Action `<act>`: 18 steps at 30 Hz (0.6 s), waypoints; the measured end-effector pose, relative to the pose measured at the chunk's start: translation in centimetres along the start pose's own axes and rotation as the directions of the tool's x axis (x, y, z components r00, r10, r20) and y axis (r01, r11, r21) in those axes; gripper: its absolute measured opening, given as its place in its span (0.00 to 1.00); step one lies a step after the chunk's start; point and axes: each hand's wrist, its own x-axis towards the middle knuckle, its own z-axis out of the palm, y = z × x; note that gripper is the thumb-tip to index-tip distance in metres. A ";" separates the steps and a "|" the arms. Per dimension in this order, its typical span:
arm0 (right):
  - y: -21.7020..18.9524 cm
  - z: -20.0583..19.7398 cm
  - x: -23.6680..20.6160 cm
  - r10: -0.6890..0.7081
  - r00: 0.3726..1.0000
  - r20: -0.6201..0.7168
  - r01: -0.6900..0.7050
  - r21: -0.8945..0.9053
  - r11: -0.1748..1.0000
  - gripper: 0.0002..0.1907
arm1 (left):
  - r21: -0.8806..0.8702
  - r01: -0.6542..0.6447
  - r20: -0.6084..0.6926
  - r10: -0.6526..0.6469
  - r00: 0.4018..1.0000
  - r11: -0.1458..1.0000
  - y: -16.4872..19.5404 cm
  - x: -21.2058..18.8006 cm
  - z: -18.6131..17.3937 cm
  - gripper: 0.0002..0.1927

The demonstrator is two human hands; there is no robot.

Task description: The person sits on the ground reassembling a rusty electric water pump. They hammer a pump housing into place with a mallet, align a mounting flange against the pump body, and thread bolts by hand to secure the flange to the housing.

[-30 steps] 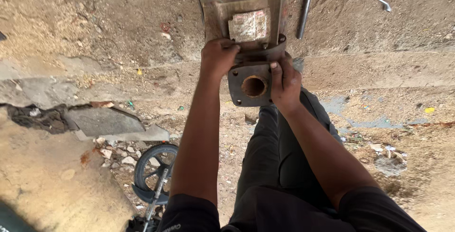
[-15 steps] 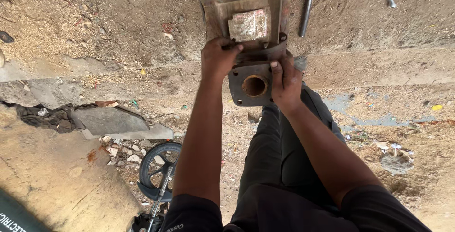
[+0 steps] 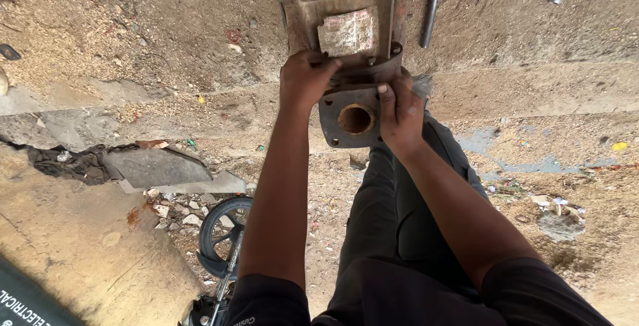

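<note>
Unmoved, both hands grip pump [image 3: 346,26].

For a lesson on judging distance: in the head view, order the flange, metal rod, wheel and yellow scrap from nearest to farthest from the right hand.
From the right hand:
1. Flange, touching it, on its left.
2. Metal rod, above, on the dirt.
3. Wheel, lower left.
4. Yellow scrap, far right.

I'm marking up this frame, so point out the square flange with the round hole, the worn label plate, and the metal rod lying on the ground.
Square flange [image 3: 337,136]: head view, lower left corner of its face.
Label plate [image 3: 347,32]: head view, plate centre.
Metal rod [image 3: 431,8]: head view, mid-shaft.
</note>
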 end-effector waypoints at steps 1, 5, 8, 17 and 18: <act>-0.1 0.0 0.0 -0.040 0.999 -0.014 0.040 0.006 0.999 0.11 | 0.014 0.000 -0.026 0.001 1.000 1.000 0.0 -0.1 0.0 0.17; -0.6 -0.2 0.2 -0.039 0.999 -0.011 0.039 0.003 0.999 0.13 | -0.145 0.070 0.076 -0.060 0.995 0.987 -0.2 0.0 0.0 0.17; -0.8 -0.3 0.3 -0.005 1.000 0.002 0.005 -0.006 1.000 0.13 | 0.054 -0.118 -0.063 0.122 0.991 0.992 -0.4 0.0 0.2 0.14; -0.7 -0.4 0.1 -0.020 1.000 -0.008 0.020 -0.002 1.000 0.10 | 0.104 -0.087 -0.047 0.092 0.995 0.991 0.5 -0.7 -0.2 0.14; -0.8 -0.4 0.2 -0.050 0.999 -0.017 0.050 -0.008 0.999 0.10 | 0.127 -0.057 -0.048 0.063 0.997 0.990 0.7 -0.8 -0.3 0.16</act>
